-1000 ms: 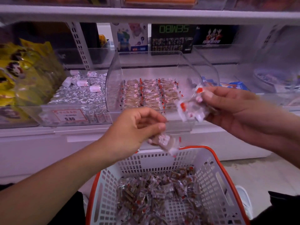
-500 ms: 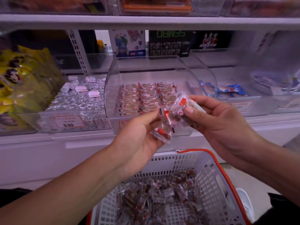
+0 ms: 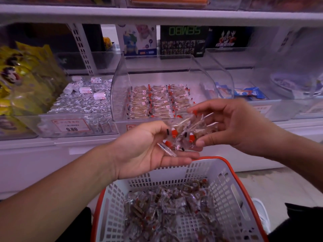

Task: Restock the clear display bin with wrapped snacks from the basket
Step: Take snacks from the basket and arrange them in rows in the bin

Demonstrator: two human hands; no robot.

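Several clear-wrapped snacks (image 3: 183,135) with red marks sit between my two hands, above the basket and in front of the bin. My left hand (image 3: 148,149) lies palm up under them, fingers nearly straight, cradling the pile. My right hand (image 3: 232,124) grips the same pile from the right, thumb below and fingers above. The clear display bin (image 3: 120,95) stands on the shelf behind, with neat rows of wrapped snacks (image 3: 157,102) on its floor. The white basket with an orange rim (image 3: 227,180) is below, holding many loose wrapped snacks (image 3: 167,206).
A bin of silver-wrapped sweets (image 3: 82,103) with a 9.80 price tag (image 3: 70,125) stands left of the display bin. Yellow bags (image 3: 22,79) fill the far left. Blue packets (image 3: 248,92) lie in the bin to the right. Toy boxes (image 3: 181,41) stand behind; an upper shelf (image 3: 157,13) overhangs.
My hands came together: the left hand rose from the basket, opened palm up and now supports the snacks, while the right hand came down and left and holds the joined pile.
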